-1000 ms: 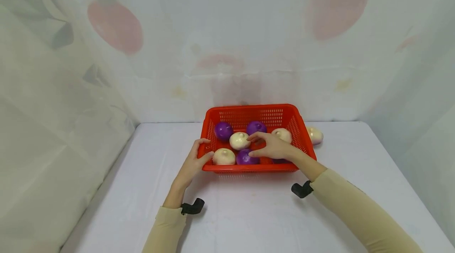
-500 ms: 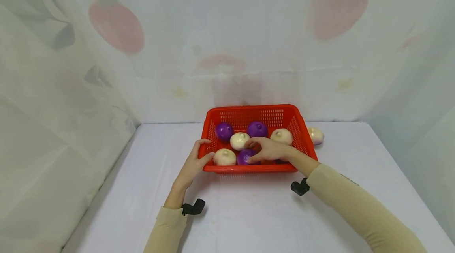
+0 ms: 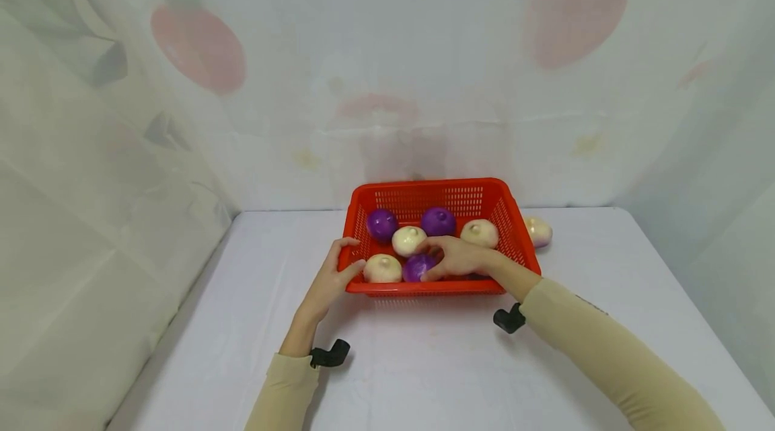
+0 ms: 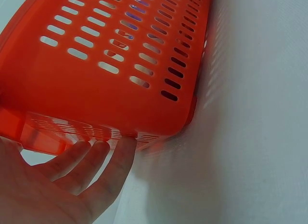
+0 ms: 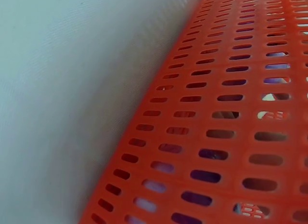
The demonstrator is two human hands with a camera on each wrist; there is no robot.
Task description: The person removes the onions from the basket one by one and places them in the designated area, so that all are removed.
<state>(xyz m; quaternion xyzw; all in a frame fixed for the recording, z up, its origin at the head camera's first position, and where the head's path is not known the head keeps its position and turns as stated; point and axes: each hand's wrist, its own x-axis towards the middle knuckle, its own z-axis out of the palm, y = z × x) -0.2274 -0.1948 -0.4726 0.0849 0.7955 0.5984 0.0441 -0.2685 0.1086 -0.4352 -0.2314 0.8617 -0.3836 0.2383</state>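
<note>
the left hand [image 3: 327, 278] grips the rectangular red perforated plastic basket [image 3: 424, 287], likely to steady it; the right hand [image 3: 460, 257] pinches a glossy purple ball [image 3: 415, 268] inside.

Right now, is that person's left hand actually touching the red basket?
Touching. The left wrist view shows it: the left hand has its fingers against the red basket, one fingertip meeting its wall with no gap.

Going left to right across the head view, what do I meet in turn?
Left hand at the red basket's left rim → near-left pale onion → near purple onion, gripped by the right hand → right-side pale onion → pale onion outside the basket.
</note>
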